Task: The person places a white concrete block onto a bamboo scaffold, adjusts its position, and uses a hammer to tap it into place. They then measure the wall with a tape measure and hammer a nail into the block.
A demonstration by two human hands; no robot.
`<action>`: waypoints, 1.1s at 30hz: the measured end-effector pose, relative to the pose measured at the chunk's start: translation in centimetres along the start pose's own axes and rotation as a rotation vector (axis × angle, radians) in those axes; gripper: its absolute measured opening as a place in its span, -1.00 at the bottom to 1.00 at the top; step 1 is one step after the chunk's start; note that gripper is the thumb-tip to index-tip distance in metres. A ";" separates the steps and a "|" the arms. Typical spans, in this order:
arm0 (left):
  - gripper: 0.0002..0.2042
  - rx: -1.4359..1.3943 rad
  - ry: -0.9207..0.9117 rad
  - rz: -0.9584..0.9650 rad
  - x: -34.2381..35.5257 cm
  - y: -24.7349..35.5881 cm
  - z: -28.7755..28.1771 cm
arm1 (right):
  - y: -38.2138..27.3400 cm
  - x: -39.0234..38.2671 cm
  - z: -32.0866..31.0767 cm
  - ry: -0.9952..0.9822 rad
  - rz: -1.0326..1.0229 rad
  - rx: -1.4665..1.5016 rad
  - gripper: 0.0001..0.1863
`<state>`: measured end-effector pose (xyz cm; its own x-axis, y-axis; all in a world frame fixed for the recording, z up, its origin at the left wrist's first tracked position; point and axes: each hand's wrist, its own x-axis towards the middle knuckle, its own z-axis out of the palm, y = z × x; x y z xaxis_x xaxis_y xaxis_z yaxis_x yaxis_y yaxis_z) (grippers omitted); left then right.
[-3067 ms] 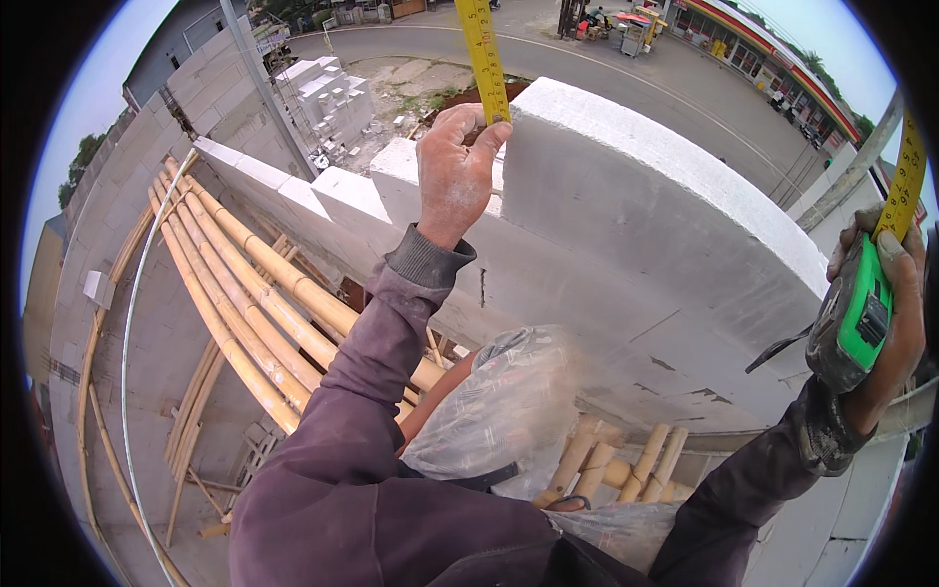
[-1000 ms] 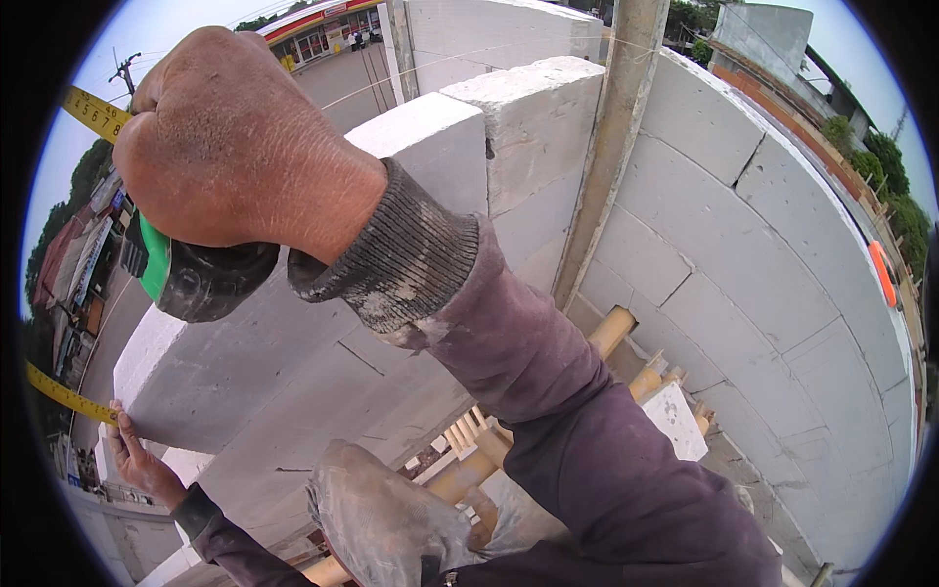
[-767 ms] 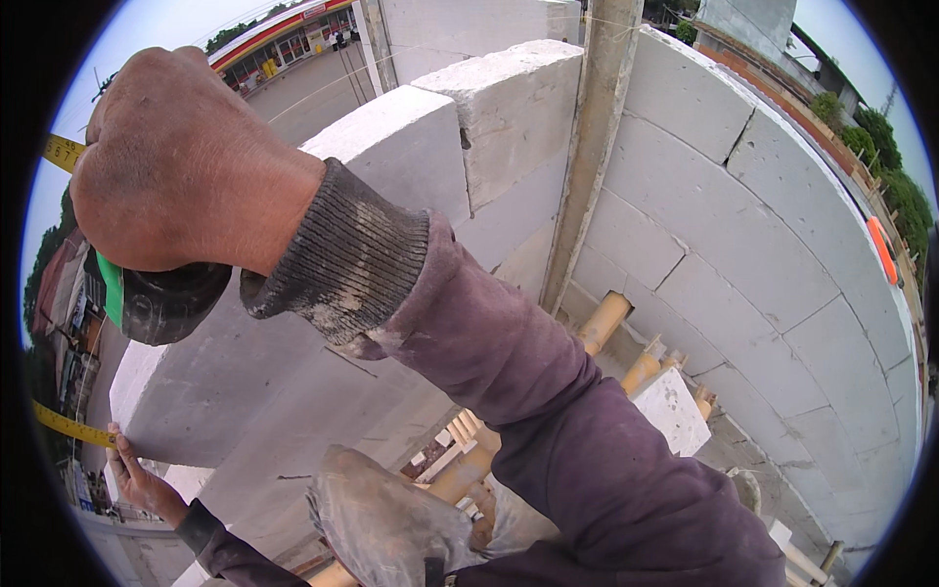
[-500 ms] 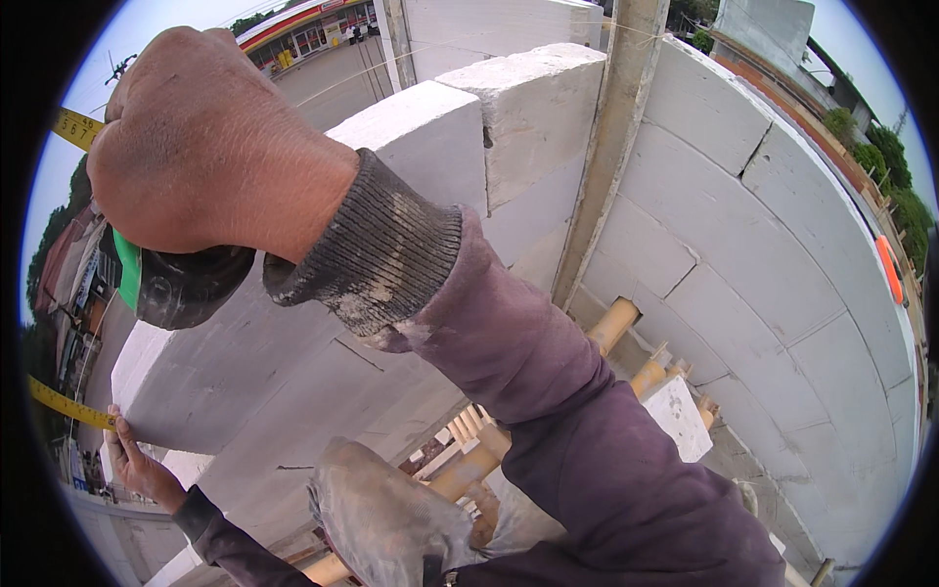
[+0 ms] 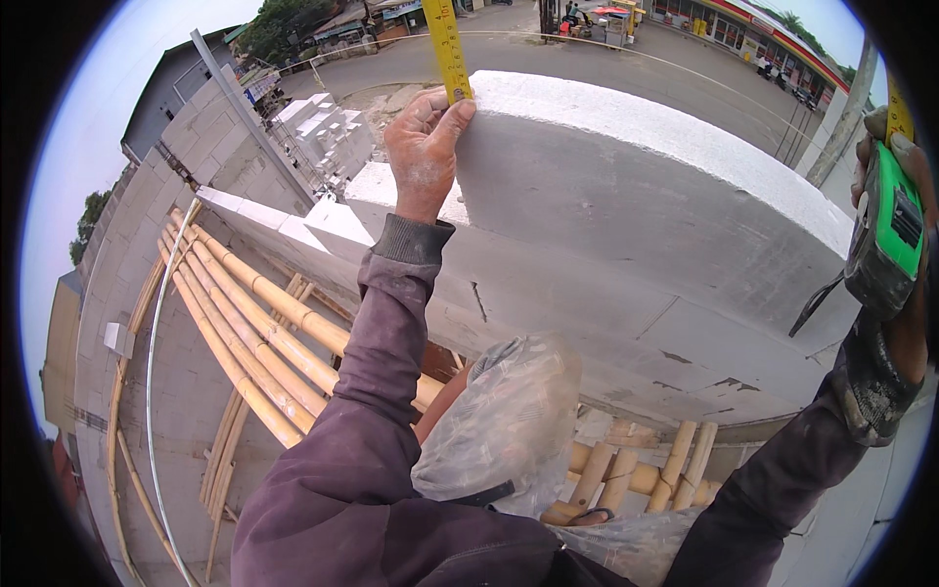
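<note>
My left hand (image 5: 423, 157) is closed, its thumb and fingers pinching the end of a yellow tape blade (image 5: 447, 49) at the upper left corner of a white block (image 5: 646, 181). From there the blade runs up out of view. At the far right, my right hand (image 5: 915, 166) grips a green and black tape measure (image 5: 898, 230), held over the block's right end. A yellow stretch of blade shows above its case. Part of the right hand is cut off by the picture's dark rim, and a dark strap hangs from the case.
Bamboo poles (image 5: 264, 333) slope along the left, with more bamboo (image 5: 675, 465) below. Cloudy plastic sheeting (image 5: 509, 421) sits low in the middle. A thin string (image 5: 606, 44) crosses beyond the wall, before a street (image 5: 665, 68). Stacked blocks (image 5: 328, 137) stand farther left.
The view has swung left. My left hand still pinches the blade's end and now shows near the top middle; my right hand, with the tape measure, shows at the right rim.
</note>
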<state>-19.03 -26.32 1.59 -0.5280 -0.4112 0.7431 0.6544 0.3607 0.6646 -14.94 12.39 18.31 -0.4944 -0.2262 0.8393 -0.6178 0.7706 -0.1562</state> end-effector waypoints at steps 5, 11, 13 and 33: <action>-0.79 0.055 0.014 0.031 0.0 0.2 0.1 | -0.2 0.2 0.4 0.007 0.098 0.106 -0.76; -0.77 0.058 0.020 0.027 -0.1 0.1 0.1 | 0.0 0.3 0.3 -0.052 -0.068 0.048 -0.71; -0.77 0.062 0.021 0.024 -0.1 0.1 0.1 | 0.1 0.2 0.4 -0.059 0.022 0.209 -0.71; -0.78 0.078 0.021 0.049 -0.1 0.2 0.1 | -1.2 -0.3 0.1 0.035 0.400 0.435 -0.69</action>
<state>-18.85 -26.14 1.67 -0.4849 -0.4084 0.7734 0.6344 0.4445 0.6324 -14.13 11.42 18.21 -0.7246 0.0576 0.6868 -0.5849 0.4756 -0.6570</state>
